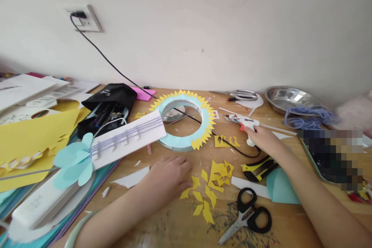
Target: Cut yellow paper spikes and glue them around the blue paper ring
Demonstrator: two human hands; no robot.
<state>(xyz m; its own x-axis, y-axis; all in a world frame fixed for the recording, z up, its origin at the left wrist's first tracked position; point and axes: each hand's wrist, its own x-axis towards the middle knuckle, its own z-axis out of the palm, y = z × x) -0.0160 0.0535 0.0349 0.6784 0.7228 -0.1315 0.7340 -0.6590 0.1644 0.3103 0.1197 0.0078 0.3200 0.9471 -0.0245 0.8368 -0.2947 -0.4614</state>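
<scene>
Our right hand (pixel 263 137), ctr-right of frame, is wrapped round the white glue gun (pixel 247 124) lying on the wooden counter (pixel 174 224). Our left hand (pixel 168 174), lower ctr, rests palm-down w/ fingers spread loose, fingertips touching the yellow paper scraps (pixel 213 186). The blue ring w/ yellow petals (pixel 183 118) sits just above; black scissors (pixel 250 215) lie lower right.

Plain white wall (pixel 221 23) (one socket (pixel 83 18)); wooden table (pixel 180 221) beneath.
</scene>
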